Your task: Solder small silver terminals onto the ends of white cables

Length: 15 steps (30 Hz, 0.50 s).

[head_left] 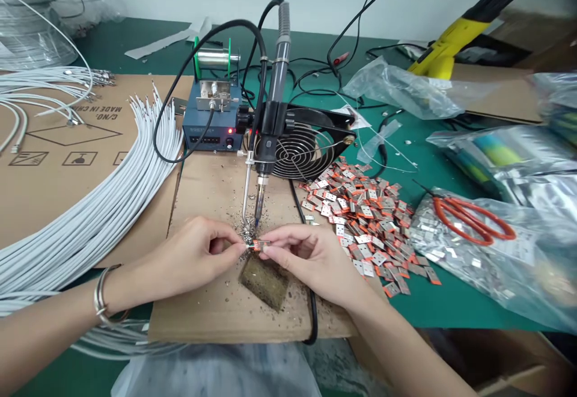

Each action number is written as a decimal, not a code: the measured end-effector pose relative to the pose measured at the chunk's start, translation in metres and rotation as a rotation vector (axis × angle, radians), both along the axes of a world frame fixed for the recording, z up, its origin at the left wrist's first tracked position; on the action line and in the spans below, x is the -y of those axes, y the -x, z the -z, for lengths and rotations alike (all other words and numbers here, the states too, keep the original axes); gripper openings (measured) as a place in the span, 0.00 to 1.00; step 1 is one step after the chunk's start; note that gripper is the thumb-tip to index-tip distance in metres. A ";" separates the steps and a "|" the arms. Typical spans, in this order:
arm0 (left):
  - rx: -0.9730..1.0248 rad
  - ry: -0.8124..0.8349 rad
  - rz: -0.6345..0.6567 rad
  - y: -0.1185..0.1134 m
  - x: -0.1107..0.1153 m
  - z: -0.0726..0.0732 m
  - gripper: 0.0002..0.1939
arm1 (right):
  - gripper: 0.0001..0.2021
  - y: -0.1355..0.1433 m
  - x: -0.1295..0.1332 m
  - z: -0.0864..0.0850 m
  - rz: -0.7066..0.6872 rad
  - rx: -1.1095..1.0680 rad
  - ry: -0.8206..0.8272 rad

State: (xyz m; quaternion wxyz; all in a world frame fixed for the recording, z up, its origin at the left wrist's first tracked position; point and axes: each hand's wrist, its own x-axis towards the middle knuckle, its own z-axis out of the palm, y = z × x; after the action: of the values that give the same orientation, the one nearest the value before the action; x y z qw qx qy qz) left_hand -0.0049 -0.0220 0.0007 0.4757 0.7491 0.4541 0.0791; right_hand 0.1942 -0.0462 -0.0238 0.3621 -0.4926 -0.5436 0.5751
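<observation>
Terminal piece, small and orange-and-silver, is sitting pinched between both hands just under the soldering iron tip, above the brown sponge. Its long axis is running left to right, one hand at each end. The left hand is closing thumb and forefinger on the left end, apparently with a thin wire end, though that is too small to tell. The right hand is pinching the right end, its other fingers curling loosely. Both are equally near; the iron is standing almost directly behind.

both hands pinch orange tab.
</observation>
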 end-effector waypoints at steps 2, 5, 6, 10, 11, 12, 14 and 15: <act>0.019 0.036 0.016 0.000 0.006 -0.005 0.16 | 0.06 -0.003 0.002 -0.003 -0.043 -0.002 -0.031; 0.025 0.107 0.053 -0.002 0.017 -0.019 0.16 | 0.04 -0.008 0.010 -0.009 -0.111 -0.061 -0.056; 0.016 0.132 0.068 -0.002 0.021 -0.024 0.15 | 0.04 -0.009 0.014 -0.010 -0.127 -0.090 -0.055; 0.025 0.199 0.122 -0.002 0.036 -0.035 0.15 | 0.04 -0.012 0.032 -0.014 -0.169 -0.168 -0.056; 0.051 0.188 0.126 -0.001 0.041 -0.035 0.15 | 0.04 -0.014 0.037 -0.014 -0.184 -0.154 -0.083; 0.077 0.155 0.136 0.000 0.046 -0.033 0.15 | 0.03 -0.017 0.043 -0.015 -0.199 -0.123 -0.132; 0.131 0.031 0.206 0.004 0.061 -0.024 0.14 | 0.02 -0.027 0.057 -0.017 -0.209 -0.040 -0.287; 0.147 -0.063 0.251 0.006 0.070 -0.018 0.13 | 0.02 -0.034 0.063 -0.018 -0.181 -0.009 -0.382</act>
State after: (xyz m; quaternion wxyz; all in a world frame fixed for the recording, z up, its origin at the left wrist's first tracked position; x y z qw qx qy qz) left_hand -0.0113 -0.0915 0.0188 0.4903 0.8066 0.3181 0.0879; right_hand 0.2284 -0.1095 -0.0060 0.3983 -0.3613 -0.6832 0.4940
